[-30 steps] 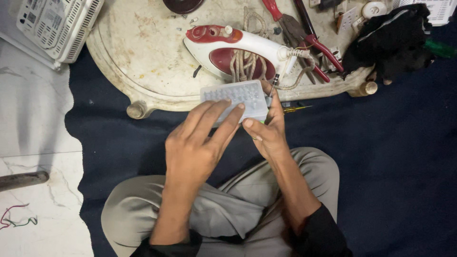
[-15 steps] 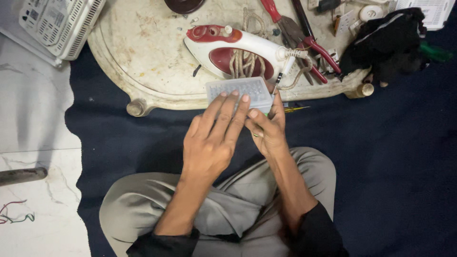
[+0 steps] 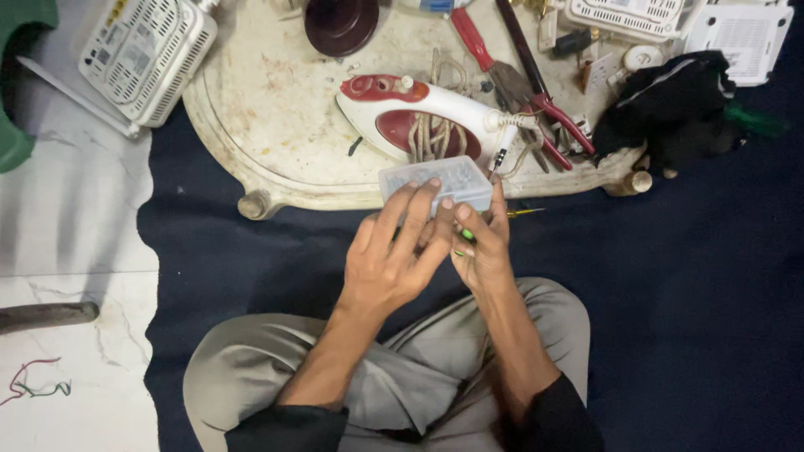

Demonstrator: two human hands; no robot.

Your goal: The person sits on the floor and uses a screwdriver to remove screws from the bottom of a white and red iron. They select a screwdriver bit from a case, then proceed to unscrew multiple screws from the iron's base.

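We note our left hand (image 3: 389,259) has slid down off the clear box (image 3: 435,182), fingers spread on its near edge at the table (image 3: 276,125) rim, right hand (image 3: 479,243) pinching a small green part (image 3: 466,235).

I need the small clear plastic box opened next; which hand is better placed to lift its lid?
Left, probably. The left hand has its fingers spread across the top of the clear plastic box, while the right hand grips the box's end and also holds a small green thing.
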